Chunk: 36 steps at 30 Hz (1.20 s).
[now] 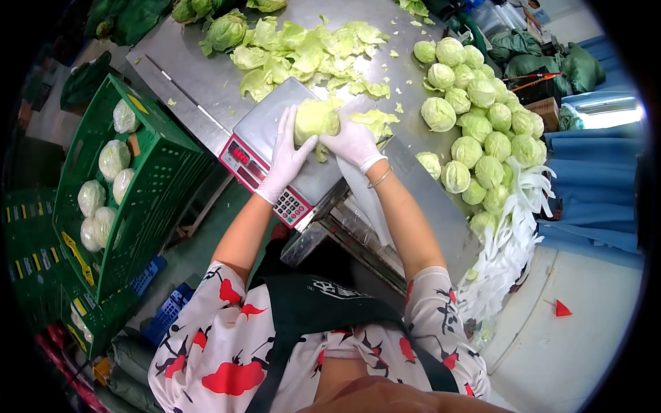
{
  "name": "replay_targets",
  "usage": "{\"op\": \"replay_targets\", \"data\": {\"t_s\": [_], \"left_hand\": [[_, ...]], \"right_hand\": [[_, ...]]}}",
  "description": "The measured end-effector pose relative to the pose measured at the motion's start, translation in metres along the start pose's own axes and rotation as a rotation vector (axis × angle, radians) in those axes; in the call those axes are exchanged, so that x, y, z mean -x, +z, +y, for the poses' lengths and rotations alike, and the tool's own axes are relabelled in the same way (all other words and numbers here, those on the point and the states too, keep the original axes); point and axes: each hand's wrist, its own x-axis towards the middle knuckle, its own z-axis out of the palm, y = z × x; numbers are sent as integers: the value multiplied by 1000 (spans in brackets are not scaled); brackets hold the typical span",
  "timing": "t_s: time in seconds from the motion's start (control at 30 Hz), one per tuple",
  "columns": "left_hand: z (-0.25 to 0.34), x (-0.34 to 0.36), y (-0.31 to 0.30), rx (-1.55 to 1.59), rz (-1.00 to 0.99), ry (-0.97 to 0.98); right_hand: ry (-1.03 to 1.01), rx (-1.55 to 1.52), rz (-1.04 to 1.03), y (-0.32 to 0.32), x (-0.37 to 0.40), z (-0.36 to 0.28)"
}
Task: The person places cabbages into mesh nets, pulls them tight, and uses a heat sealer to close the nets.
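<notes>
A pale green cabbage [316, 118] is held between my two gloved hands, over the right part of a weighing scale's grey platform [265, 113]. My left hand [286, 153] presses on its near left side, fingers pointing away from me. From the right, my right hand [354, 141] grips it, the thumbs nearly meeting in front. Beneath my left wrist runs the scale's red and white panel [242, 164], with a lit red display and a keypad. A loose leaf [381, 122] lies just beyond my right hand.
Torn cabbage leaves [303, 55] spread over the metal table [406, 76]. Many trimmed cabbages [482, 124] are piled on the right, beside white foam netting [513, 237]. At left stands a green crate [169, 155] with wrapped cabbages. Untrimmed cabbages [226, 32] sit at the back.
</notes>
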Motion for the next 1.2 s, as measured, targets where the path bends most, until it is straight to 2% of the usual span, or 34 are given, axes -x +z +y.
{"op": "replay_targets", "data": {"t_s": [0.07,0.27,0.37,0.4,0.5,0.63,0.73,0.8,0.9,0.93,0.97,1.0,1.03,1.1,1.2], "left_hand": [[-7,-12,4,85,1,-20],[-10,-26,18,-1,2,-201],[-34,-32,7,196,-79,-234],[-24,-35,-4,234,-122,-206],[-41,-33,-14,372,-237,-98],[-46,-33,-23,501,-321,-167],[-49,-32,-27,466,-352,-156],[-39,-30,-27,354,-305,-99],[-4,-27,-35,213,-129,-21],[8,-21,-37,168,-58,-3],[18,-11,-33,209,-23,0],[53,-3,-32,345,-149,-114],[88,5,-26,481,-272,-228],[111,20,-5,424,-499,-260],[110,22,1,788,-436,-517]], "right_hand": [[-25,24,94,5,-5,2],[-31,3,150,-3,-39,33],[-110,54,278,3,-62,67],[-86,34,268,5,-68,75],[-8,139,149,17,-86,93],[128,62,261,22,-122,99],[232,-9,408,-8,-144,99],[253,-42,499,-27,-153,90],[177,-713,157,-59,-115,62],[139,-828,95,-60,-91,49],[203,-999,110,-58,-64,30],[269,-1167,124,-55,-39,12],[260,-1133,200,-55,-19,-2],[230,-1067,341,-55,12,-23],[64,-1101,395,-51,39,-17]]}}
